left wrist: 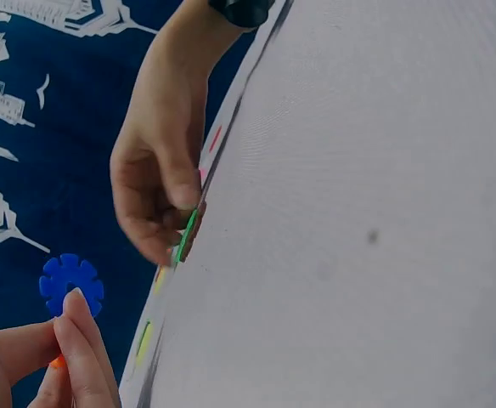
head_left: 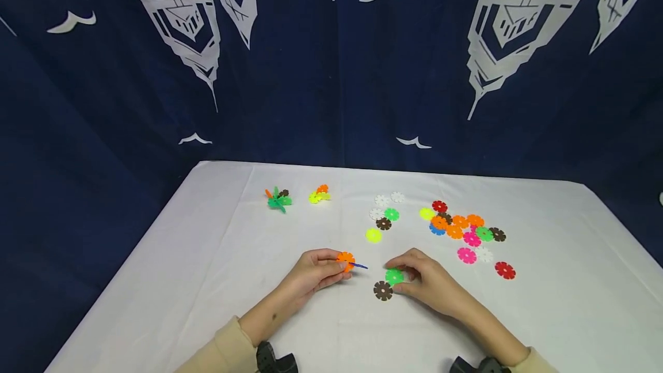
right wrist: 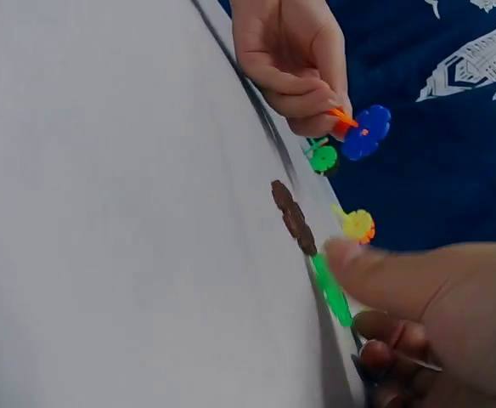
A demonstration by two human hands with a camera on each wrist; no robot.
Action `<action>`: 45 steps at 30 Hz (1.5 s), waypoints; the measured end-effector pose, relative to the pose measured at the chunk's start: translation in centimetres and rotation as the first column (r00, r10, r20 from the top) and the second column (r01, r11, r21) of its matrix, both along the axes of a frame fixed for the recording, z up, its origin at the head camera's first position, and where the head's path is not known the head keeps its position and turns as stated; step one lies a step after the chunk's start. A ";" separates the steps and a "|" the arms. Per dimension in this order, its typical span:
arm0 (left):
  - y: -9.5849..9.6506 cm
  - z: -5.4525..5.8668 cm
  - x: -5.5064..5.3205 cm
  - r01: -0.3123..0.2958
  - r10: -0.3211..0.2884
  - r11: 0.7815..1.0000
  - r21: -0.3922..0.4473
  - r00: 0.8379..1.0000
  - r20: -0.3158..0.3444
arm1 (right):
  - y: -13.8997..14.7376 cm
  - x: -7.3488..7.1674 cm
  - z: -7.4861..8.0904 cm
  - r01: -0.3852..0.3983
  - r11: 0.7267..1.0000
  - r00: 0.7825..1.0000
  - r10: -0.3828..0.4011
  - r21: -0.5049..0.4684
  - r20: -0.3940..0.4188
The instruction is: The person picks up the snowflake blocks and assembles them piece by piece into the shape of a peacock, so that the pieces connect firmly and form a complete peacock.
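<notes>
My left hand (head_left: pixel 321 269) pinches an orange notched plastic disc (head_left: pixel 346 258) just above the white table. A blue notched disc (left wrist: pixel 71 285) is joined to it crosswise, seen nearly edge-on in the head view. My right hand (head_left: pixel 432 284) holds a green notched disc (head_left: pixel 394 277) by its edges, between thumb and fingers, low at the table. Against the green disc's near left side lies a brown notched disc (head_left: pixel 383 290); whether they overlap cannot be told. In the right wrist view, the brown disc (right wrist: pixel 292 218) extends from the end of the green one (right wrist: pixel 331 291).
Loose discs of several colours lie at the right, with an orange disc (head_left: pixel 454 231) among them. A smaller group, including a yellow disc (head_left: pixel 373 235), is beyond my hands. Two joined clusters, one green (head_left: pixel 279 200) and one yellow-orange (head_left: pixel 319 194), stand at the back left.
</notes>
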State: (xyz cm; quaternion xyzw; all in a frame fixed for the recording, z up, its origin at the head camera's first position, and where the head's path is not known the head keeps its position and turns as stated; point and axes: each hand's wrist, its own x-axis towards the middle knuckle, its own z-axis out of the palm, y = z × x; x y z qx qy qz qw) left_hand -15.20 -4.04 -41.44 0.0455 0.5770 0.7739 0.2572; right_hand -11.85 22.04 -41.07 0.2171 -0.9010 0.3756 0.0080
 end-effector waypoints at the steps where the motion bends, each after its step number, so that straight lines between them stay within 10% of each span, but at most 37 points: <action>1: 0.0 -0.1 0.0 -0.001 0.001 1.000 -0.004 1.000 -0.001 | 0.1 -0.1 0.0 0.012 1.000 1.000 -0.012 0.018 -0.001; 5: 0.2 -0.2 0.0 0.018 -0.018 0.999 -0.031 1.000 0.003 | 0.0 -0.3 -0.1 0.063 0.997 0.998 -0.062 0.042 -0.014; 8: 0.3 -0.2 0.1 0.048 -0.047 0.998 -0.047 0.999 0.008 | -0.5 -0.3 -0.2 0.100 0.988 0.995 -0.100 -0.117 0.009; 13: 0.7 -0.2 0.5 0.087 -0.087 0.995 -0.055 0.996 0.011 | -2.2 0.3 -0.1 0.057 0.856 0.997 -0.027 -0.514 0.066; 17: 0.9 0.0 0.7 0.106 -0.105 0.993 -0.049 0.994 0.010 | -3.4 1.0 -0.2 0.009 0.804 0.999 0.016 -0.594 0.036; 45: 1.1 0.4 1.3 0.061 -0.060 0.998 -0.026 0.998 0.013 | -5.6 1.9 -2.0 -0.051 0.903 0.939 -0.102 -0.427 -0.328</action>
